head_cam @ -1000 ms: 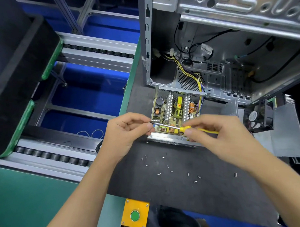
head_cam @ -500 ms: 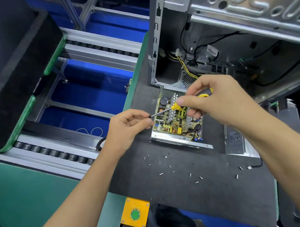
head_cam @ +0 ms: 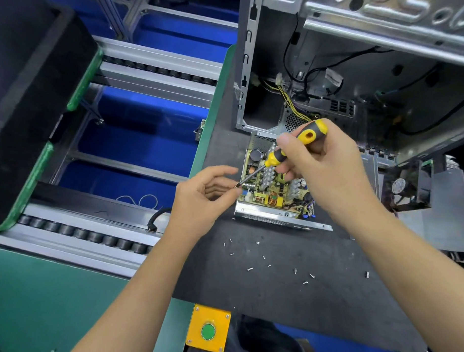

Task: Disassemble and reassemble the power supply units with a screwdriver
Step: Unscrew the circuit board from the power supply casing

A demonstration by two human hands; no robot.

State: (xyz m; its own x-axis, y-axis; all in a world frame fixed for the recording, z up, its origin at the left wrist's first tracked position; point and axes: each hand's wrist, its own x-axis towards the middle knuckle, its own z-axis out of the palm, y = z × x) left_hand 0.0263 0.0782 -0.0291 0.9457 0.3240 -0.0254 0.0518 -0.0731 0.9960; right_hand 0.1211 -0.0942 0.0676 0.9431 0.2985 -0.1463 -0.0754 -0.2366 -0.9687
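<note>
Now the right hand (head_cam: 323,173) has swung the screwdriver (head_cam: 279,156) from lying flat to steeply tilted, fingers clamped on its yellow handle, which suggests a screw is about to be driven. Its tip meets the left hand (head_cam: 206,196), whose fingers pinch there, at the left edge of the open power supply unit (head_cam: 275,193) on the bench (head_cam: 274,295), loose screws (head_cam: 269,266) nearby.
</note>
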